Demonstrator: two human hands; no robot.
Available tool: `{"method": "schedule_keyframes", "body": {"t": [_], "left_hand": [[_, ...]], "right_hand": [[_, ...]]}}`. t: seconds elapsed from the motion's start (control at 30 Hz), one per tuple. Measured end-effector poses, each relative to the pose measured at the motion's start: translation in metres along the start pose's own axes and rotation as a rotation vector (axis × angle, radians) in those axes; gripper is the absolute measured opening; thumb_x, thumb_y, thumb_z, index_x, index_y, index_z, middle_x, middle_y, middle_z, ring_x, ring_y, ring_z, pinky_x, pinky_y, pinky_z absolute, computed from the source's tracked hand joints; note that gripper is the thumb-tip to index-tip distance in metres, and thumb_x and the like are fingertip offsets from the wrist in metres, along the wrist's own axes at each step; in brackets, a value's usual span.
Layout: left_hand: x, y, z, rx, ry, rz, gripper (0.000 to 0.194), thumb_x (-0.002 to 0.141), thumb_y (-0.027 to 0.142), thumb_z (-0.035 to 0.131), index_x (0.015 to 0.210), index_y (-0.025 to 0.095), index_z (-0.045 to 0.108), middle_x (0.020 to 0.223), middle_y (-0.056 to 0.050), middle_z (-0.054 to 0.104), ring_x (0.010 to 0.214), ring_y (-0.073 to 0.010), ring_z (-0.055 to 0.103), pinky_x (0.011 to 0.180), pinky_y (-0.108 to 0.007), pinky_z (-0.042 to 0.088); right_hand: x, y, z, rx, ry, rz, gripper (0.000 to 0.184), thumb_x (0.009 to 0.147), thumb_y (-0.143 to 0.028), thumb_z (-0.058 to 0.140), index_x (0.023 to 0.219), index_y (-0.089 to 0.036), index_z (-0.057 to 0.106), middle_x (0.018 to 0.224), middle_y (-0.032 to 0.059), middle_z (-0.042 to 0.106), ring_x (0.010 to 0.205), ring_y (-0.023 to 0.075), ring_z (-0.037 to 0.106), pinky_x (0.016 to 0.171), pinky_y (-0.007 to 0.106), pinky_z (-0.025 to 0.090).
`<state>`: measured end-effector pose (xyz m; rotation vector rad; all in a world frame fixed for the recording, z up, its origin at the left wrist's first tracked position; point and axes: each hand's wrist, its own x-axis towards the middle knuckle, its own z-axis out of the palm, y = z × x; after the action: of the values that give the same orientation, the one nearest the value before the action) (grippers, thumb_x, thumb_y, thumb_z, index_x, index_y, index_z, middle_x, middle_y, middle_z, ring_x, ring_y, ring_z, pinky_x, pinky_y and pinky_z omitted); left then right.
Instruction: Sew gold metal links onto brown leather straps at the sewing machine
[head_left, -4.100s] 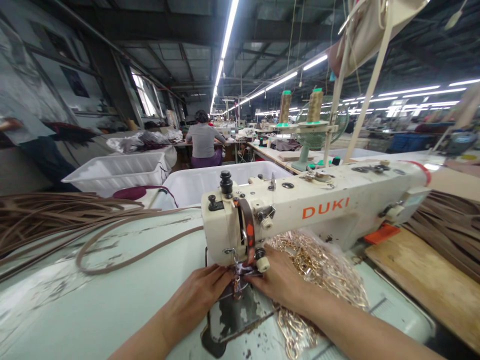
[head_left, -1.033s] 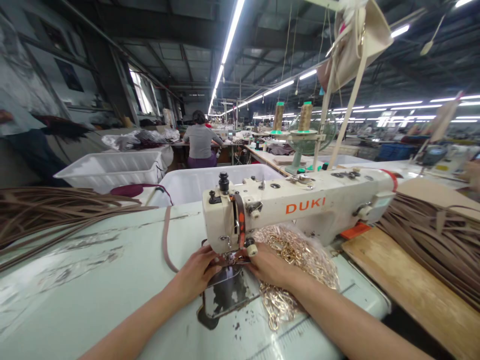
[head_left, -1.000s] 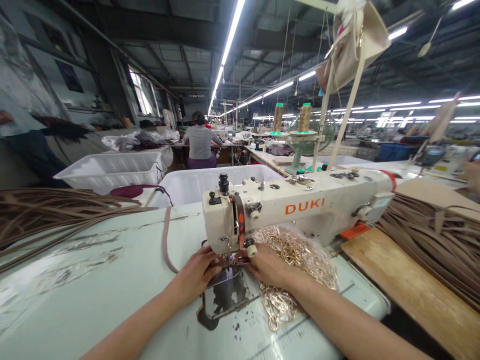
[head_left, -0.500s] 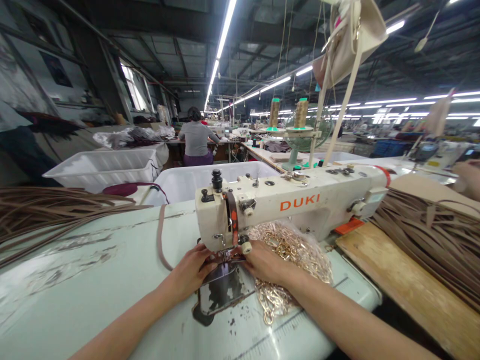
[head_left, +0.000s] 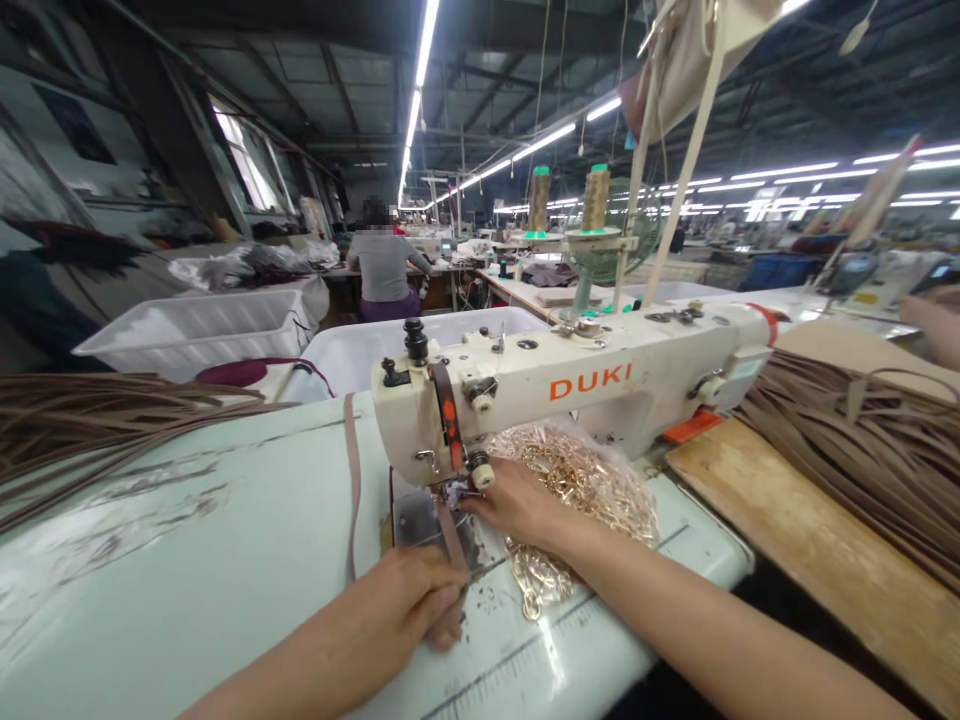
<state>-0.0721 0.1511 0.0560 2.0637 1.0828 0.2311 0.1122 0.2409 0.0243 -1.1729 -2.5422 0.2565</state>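
Inspecting the sewing machine, orange lettering on its cream arm reads "DUKI". A brown strap runs down from under the machine head, toward the operator. The left hand lies in front of the machine head, wrist low and forearm angled in from the lower left. Its grip is closed, fingers curled around the strap's lower end. The right hand sits just right of the strap, directly below the machine head, palm down with fingers reaching left. Its fingertips are at or beside the strap; whether this grip has hold of it cannot be determined. A clear bag of gold-tone chain lies right of the machine head, touching the right hand. A second strap length hangs on the worktop left of the machine head. Bundled brown straps lie on either side of the machine: left, right. A wooden board lies under the right bundle's edge. A co-worker's hand shows well right of the machine.
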Motion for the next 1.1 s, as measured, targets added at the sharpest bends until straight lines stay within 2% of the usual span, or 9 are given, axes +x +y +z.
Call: {"method": "schedule_keyframes", "body": {"t": [0.1, 0.2, 0.33, 0.47, 0.83, 0.93, 1.0, 1.03, 1.1], "left_hand": [[0.003, -0.004, 0.0, -0.023, -0.002, -0.041, 0.024, 0.089, 0.021, 0.04, 0.085, 0.023, 0.063, 0.08, 0.002, 0.064, 0.069, -0.0129, 0.063, 0.067, -0.022, 0.049], [0.01, -0.023, 0.003, 0.314, 0.255, -0.168, 0.009, 0.081, 0.024, 0.055, 0.088, 0.022, 0.06, 0.09, -0.002, 0.063, 0.078, -0.0207, 0.062, 0.072, -0.033, 0.05], [0.018, -0.054, 0.012, 0.548, 0.489, -0.065, 0.052, 0.072, 0.036, 0.069, 0.116, 0.013, 0.051, 0.116, -0.015, 0.053, 0.108, -0.0307, 0.051, 0.092, -0.047, 0.044], [0.019, -0.069, 0.018, 0.581, 0.505, 0.072, 0.055, 0.075, 0.036, 0.067, 0.124, 0.018, 0.049, 0.12, -0.011, 0.055, 0.113, -0.0293, 0.048, 0.096, -0.045, 0.044], [0.01, -0.054, 0.019, 0.634, 0.449, 0.056, 0.048, 0.083, 0.029, 0.055, 0.13, 0.024, 0.047, 0.126, -0.01, 0.052, 0.119, -0.0305, 0.043, 0.096, -0.052, 0.045], [0.013, -0.06, 0.019, 0.725, 0.506, 0.142, 0.046, 0.085, 0.022, 0.048, 0.131, 0.025, 0.046, 0.125, -0.011, 0.053, 0.117, -0.0295, 0.046, 0.091, -0.049, 0.05], [0.015, -0.064, 0.021, 0.805, 0.545, 0.199, 0.044, 0.086, 0.017, 0.044, 0.129, 0.024, 0.047, 0.123, -0.011, 0.054, 0.114, -0.0288, 0.048, 0.089, -0.047, 0.052], [0.017, -0.067, 0.022, 0.84, 0.558, 0.222, 0.043, 0.086, 0.016, 0.044, 0.128, 0.024, 0.048, 0.121, -0.011, 0.055, 0.112, -0.0284, 0.05, 0.088, -0.045, 0.052], [0.02, -0.073, 0.026, 0.899, 0.585, 0.249, 0.041, 0.085, 0.015, 0.046, 0.125, 0.023, 0.05, 0.117, -0.011, 0.057, 0.108, -0.0284, 0.052, 0.085, -0.042, 0.054]], "right_hand": [[0.0, -0.005, 0.003, -0.052, 0.02, -0.014, 0.025, 0.088, -0.034, 0.053, 0.106, -0.019, 0.06, 0.101, 0.0083, 0.063, 0.089, 0.0212, 0.06, 0.072, 0.028, 0.043], [0.0, -0.007, 0.005, -0.095, 0.032, 0.008, 0.025, 0.087, -0.035, 0.053, 0.105, -0.019, 0.06, 0.1, 0.0086, 0.063, 0.087, 0.0215, 0.06, 0.069, 0.028, 0.043], [0.0, -0.008, 0.009, -0.113, 0.047, 0.023, 0.024, 0.088, -0.036, 0.052, 0.102, -0.02, 0.061, 0.098, 0.0084, 0.064, 0.086, 0.0212, 0.06, 0.068, 0.027, 0.043], [0.001, -0.006, 0.008, -0.078, 0.054, 0.023, 0.024, 0.087, -0.036, 0.053, 0.103, -0.02, 0.061, 0.099, 0.0079, 0.064, 0.087, 0.0213, 0.06, 0.069, 0.028, 0.043], [-0.008, -0.005, -0.007, -0.15, 0.037, 0.01, 0.019, 0.089, -0.033, 0.052, 0.091, -0.017, 0.063, 0.092, 0.0077, 0.065, 0.077, 0.0184, 0.06, 0.061, 0.026, 0.038], [-0.025, -0.015, -0.037, -0.307, 0.012, -0.094, 0.016, 0.085, -0.023, 0.054, 0.073, -0.018, 0.061, 0.071, 0.0036, 0.064, 0.059, 0.0144, 0.054, 0.052, 0.027, 0.03], [-0.037, -0.015, -0.083, -0.339, 0.064, -0.149, 0.026, 0.085, -0.03, 0.055, 0.062, -0.019, 0.059, 0.056, 0.0003, 0.058, 0.049, 0.0115, 0.048, 0.049, 0.026, 0.027], [-0.041, -0.009, -0.114, -0.338, 0.145, -0.185, 0.032, 0.088, -0.034, 0.052, 0.061, -0.019, 0.059, 0.057, 0.0, 0.058, 0.048, 0.0094, 0.046, 0.05, 0.025, 0.027], [-0.046, 0.024, -0.184, -0.43, 0.527, -0.15, 0.045, 0.093, -0.045, 0.041, 0.065, -0.017, 0.064, 0.06, 0.0033, 0.059, 0.051, 0.0078, 0.046, 0.054, 0.024, 0.029]]}}
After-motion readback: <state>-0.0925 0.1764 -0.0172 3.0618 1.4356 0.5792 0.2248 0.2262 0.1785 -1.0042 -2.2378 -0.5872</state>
